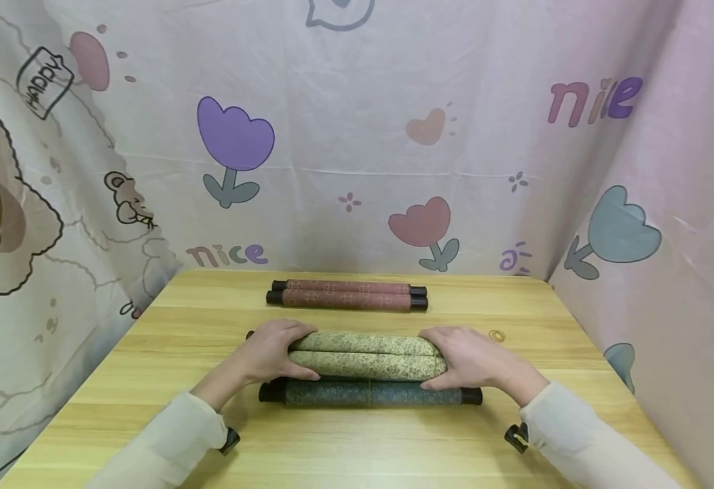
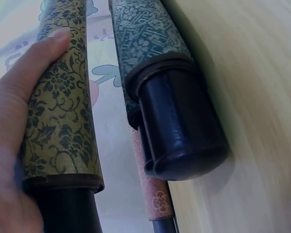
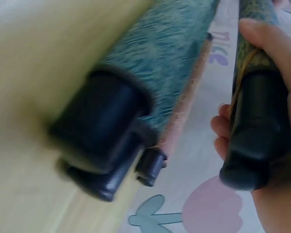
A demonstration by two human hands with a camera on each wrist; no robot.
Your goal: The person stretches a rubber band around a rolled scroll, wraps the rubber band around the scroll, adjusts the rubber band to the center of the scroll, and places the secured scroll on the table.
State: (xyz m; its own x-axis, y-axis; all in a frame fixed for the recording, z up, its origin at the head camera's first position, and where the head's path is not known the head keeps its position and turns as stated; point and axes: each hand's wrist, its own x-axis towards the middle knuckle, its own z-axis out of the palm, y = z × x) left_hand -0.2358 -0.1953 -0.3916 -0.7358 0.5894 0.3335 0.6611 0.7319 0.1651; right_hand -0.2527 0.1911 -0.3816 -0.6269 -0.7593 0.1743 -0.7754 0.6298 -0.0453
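Note:
Two yellow-green floral hanging scrolls lie side by side between my hands, bundled with a rubber band near their right end. My left hand grips their left end, its thumb along the near side. My right hand grips the right end; in the right wrist view its fingers curl around beside the black knobs. The yellow-green pair is held above the table, apart from the teal scrolls just in front. Those have black end knobs and a band around their middle.
Two dark red scrolls lie together toward the back of the wooden table. Loose rubber bands lie to the right, beyond my right hand. A printed cloth hangs behind and at both sides.

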